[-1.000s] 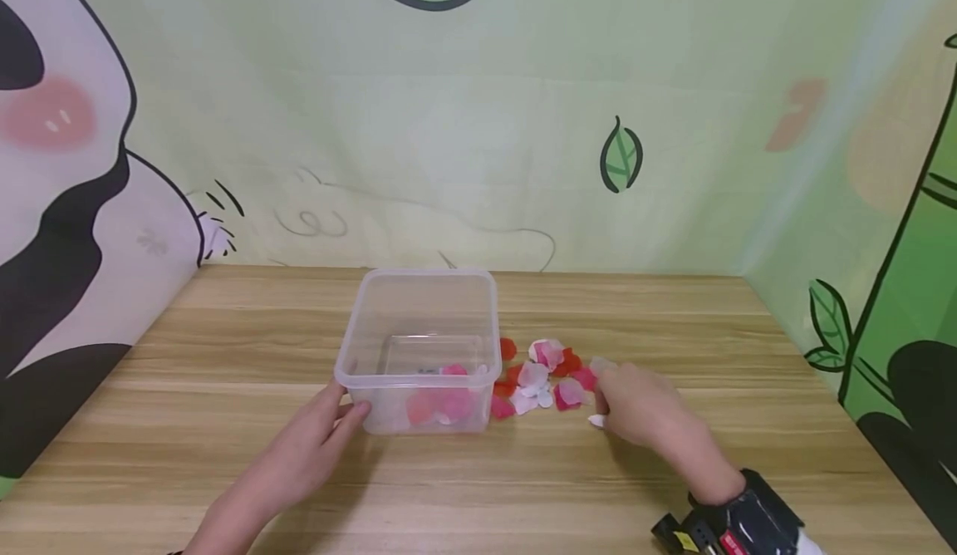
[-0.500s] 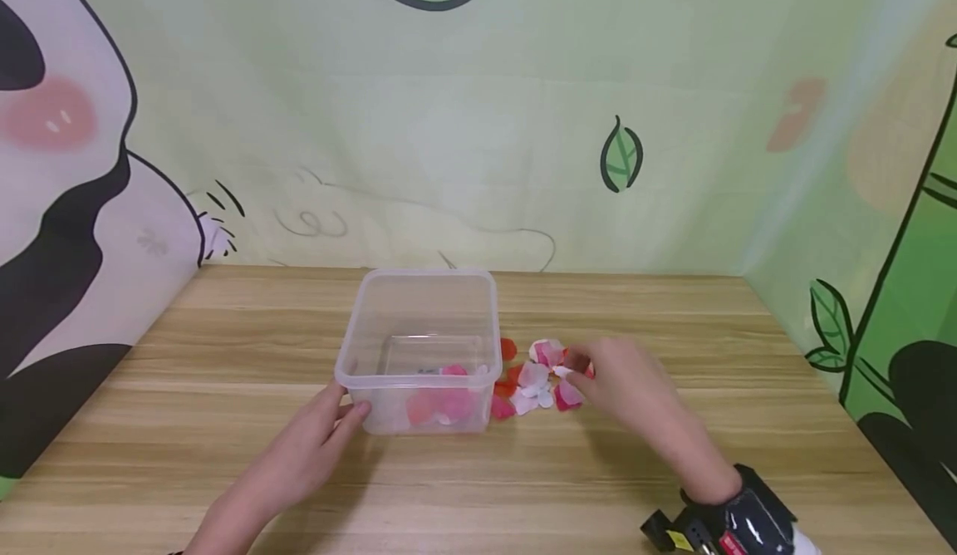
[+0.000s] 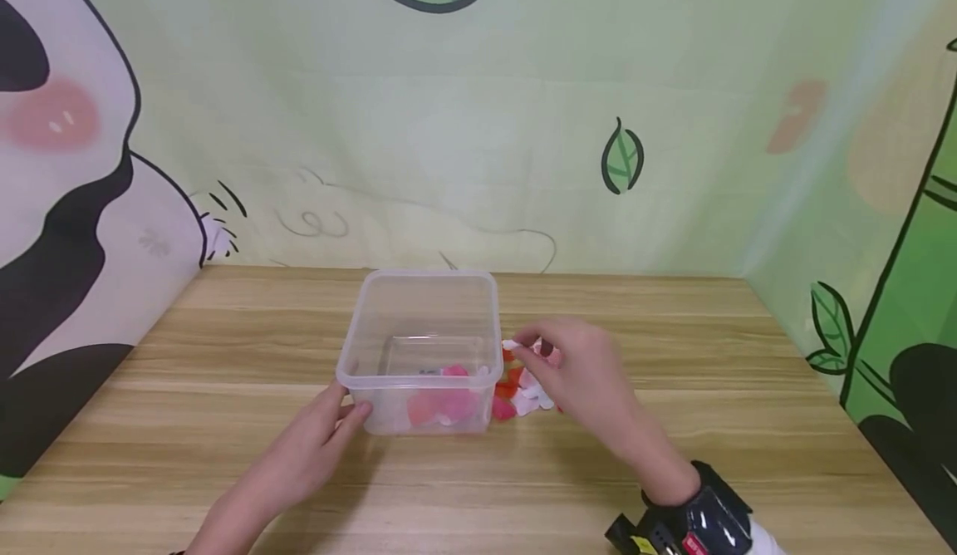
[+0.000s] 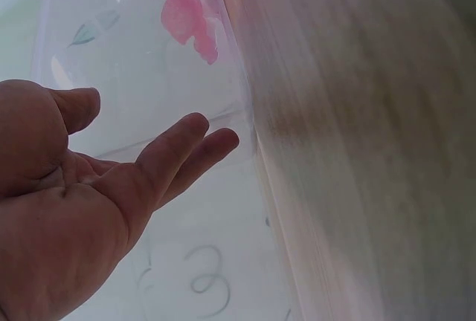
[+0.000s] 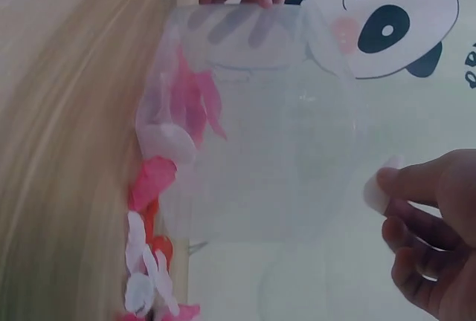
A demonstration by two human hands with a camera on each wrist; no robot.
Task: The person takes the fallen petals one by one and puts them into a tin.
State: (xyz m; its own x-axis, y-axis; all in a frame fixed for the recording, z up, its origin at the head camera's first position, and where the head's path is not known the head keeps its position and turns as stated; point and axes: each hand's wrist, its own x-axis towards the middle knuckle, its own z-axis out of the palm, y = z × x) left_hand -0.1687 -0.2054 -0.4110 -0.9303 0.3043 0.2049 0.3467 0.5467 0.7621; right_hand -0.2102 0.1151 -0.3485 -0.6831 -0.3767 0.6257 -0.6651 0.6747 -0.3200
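Note:
A clear plastic box (image 3: pixel 419 410), lidless, stands upright on the table with pink and white petals inside, near its front right. My left hand (image 3: pixel 306 439) rests against its front left corner; the left wrist view shows this hand's fingers (image 4: pixel 175 146) extended along the box wall. Between thumb and forefinger my right hand (image 3: pixel 586 376) pinches a white petal (image 5: pixel 378 189), just right of the box rim and above the table. Loose red, pink and white petals (image 3: pixel 531 397) lie beside the box's right wall, partly hidden under the right hand.
The wooden table (image 3: pixel 449 497) runs back to a pale green cloth backdrop (image 3: pixel 523 123) printed with leaves. A panda picture (image 3: pixel 67 164) covers the left side wall. A black camera mount (image 3: pixel 695 513) is strapped to the right wrist.
My right hand has picked up a white petal from the pile's right side and carried it left and up toward the box rim. The left hand and box have stayed put.

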